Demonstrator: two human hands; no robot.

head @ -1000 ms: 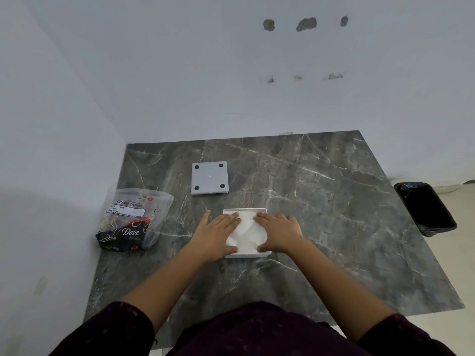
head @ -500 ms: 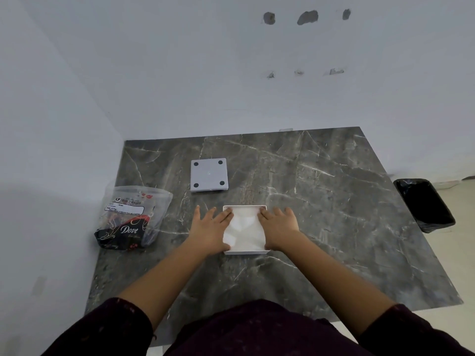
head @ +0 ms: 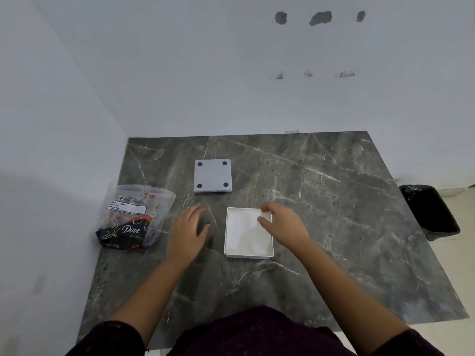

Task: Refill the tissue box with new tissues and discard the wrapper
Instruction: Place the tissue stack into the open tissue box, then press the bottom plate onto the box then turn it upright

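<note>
white tissue box (head: 248, 233), grey black-dotted lid (head: 212, 175), dark white-veined marble table (head: 334, 201), black bin (head: 429, 211)

This looks like a plain room in a home. A dark grey marble-patterned tabletop (head: 321, 201) is pushed into a corner of bare white walls (head: 180, 73), which carry patched holes (head: 320, 18) and scuff marks. A small bin (head: 431, 211) lined with a black bag stands on the pale tiled floor (head: 460, 273) to the right. A household tissue wrapper (head: 133, 217) lies on the tabletop.
</note>
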